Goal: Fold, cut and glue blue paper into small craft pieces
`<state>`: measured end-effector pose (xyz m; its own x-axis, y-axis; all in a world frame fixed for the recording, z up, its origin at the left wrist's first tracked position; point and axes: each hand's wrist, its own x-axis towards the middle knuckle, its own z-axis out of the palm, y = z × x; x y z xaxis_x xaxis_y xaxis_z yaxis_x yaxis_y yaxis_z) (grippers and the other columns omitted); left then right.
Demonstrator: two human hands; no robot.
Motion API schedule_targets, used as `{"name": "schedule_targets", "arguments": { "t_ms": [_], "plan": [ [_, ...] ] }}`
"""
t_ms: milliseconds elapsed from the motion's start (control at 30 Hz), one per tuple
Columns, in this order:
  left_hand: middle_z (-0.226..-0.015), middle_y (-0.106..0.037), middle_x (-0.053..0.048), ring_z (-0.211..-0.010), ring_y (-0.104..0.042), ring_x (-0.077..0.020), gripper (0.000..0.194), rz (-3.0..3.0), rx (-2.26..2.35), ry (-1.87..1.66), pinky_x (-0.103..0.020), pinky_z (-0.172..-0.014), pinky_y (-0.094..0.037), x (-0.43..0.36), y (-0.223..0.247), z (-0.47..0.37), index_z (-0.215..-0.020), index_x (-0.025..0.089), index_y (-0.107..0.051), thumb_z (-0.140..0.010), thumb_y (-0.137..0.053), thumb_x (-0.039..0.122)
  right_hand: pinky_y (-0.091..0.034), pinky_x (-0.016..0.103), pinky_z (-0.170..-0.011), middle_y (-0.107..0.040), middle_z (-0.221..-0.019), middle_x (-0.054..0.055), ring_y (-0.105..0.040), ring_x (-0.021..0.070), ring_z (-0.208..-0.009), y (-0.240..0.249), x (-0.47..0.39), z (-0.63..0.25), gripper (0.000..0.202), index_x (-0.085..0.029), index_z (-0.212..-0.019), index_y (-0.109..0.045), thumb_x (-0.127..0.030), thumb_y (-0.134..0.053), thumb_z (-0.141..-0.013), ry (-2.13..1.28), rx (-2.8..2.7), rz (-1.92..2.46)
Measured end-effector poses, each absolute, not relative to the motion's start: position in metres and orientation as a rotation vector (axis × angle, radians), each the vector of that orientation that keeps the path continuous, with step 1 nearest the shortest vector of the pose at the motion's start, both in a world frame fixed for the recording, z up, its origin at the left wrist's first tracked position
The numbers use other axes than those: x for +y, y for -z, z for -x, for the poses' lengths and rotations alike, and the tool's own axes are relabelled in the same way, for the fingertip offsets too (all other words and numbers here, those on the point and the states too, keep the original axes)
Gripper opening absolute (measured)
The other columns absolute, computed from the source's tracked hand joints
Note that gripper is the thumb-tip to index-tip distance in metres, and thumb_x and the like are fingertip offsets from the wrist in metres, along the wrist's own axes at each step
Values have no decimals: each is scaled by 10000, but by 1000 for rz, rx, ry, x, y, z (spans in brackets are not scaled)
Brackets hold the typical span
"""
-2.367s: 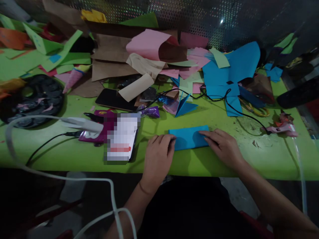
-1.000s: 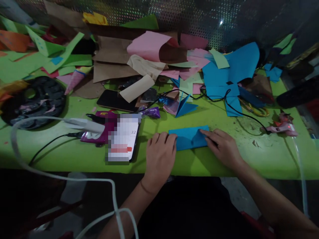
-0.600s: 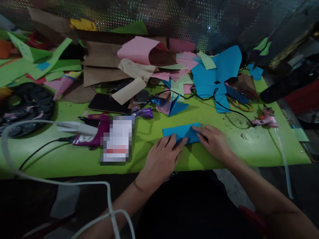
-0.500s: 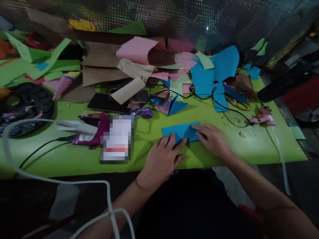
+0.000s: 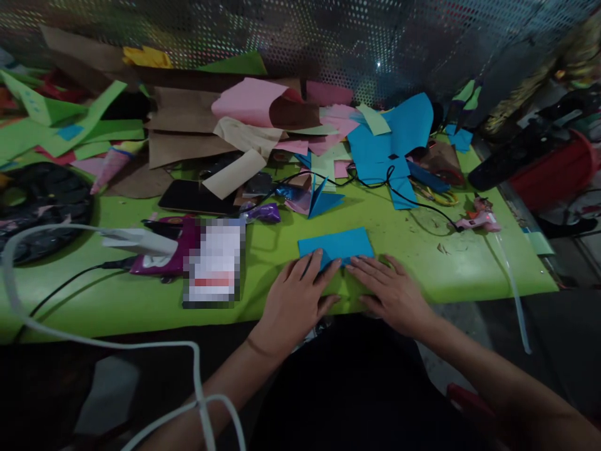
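Note:
A rectangle of blue paper (image 5: 338,243) lies flat on the green table (image 5: 413,275) in front of me. My left hand (image 5: 300,285) rests with its fingers spread over the paper's near left edge. My right hand (image 5: 392,288) lies flat, its fingertips on the near right edge. Both palms are down and the fingers press the sheet from above. Just beyond stands a folded blue paper piece (image 5: 323,202) with pointed flaps.
A phone with a blurred screen (image 5: 216,263) leans by a purple power strip (image 5: 164,250) with a white charger. Paper sheets, a black tray (image 5: 47,219) and a dark phone (image 5: 195,197) crowd the back and left. A pink glue gun (image 5: 481,219) sits right, its black cord crossing the table.
My right hand has slid from the paper's far right corner down to its near edge. The left hand keeps its place on the paper. The whole view has shifted slightly.

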<state>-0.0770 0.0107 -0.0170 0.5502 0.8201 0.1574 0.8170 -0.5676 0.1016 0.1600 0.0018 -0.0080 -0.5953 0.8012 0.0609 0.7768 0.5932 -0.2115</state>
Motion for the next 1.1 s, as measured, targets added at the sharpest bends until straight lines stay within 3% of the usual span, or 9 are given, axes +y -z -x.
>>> {"name": "schedule_targets", "arguments": {
  "t_ms": [300, 500, 700, 900, 1100],
  "plan": [
    [-1532, -500, -70, -1341, -523, -324, 541, -2732, 1575, -279, -527, -1034, -414, -16, 17, 109, -1498, 236, -449, -979, -512, 379, -322, 570, -1158, -530, -1506, 61, -500, 252, -1396, 14, 2, -188, 495, -287, -1491, -423, -287, -497, -1001, -183, -2610, 1364],
    [-1546, -478, -67, -1362, -502, -304, 513, -2723, 1645, -258, -506, -1048, -389, -24, 17, 110, -1476, 188, -470, -999, -468, 378, -420, 507, -1112, -580, -1464, 68, -535, 249, -1363, 17, 0, -193, 456, -272, -1450, -479, -281, -507, -995, -183, -2517, 1352],
    [-1497, -544, -90, -1336, -521, -305, 498, -2632, 1674, -359, -499, -1033, -397, -22, 19, 102, -1455, 224, -500, -979, -500, 371, -524, 485, -987, -701, -1276, 89, -651, 272, -1191, 4, 21, -199, 354, -264, -1329, -594, -307, -534, -982, -171, -2388, 1395],
    [-1505, -528, -129, -1199, -604, -300, 547, -2526, 1791, -501, -485, -995, -419, -12, 14, 94, -1496, 214, -432, -987, -477, 408, -489, 534, -1051, -595, -1417, 129, -570, 314, -1294, 0, 75, -182, 587, -249, -1460, -481, -400, -631, -913, -315, -2343, 1417],
    [-1526, -499, -136, -1256, -571, -317, 590, -2493, 1808, -488, -477, -1021, -420, 6, 5, 88, -1510, 220, -396, -959, -539, 373, -481, 542, -1042, -593, -1400, 149, -557, 342, -1278, 10, 91, -173, 740, -221, -1478, -461, -367, -748, -812, -371, -2416, 1435]
  ]
}}
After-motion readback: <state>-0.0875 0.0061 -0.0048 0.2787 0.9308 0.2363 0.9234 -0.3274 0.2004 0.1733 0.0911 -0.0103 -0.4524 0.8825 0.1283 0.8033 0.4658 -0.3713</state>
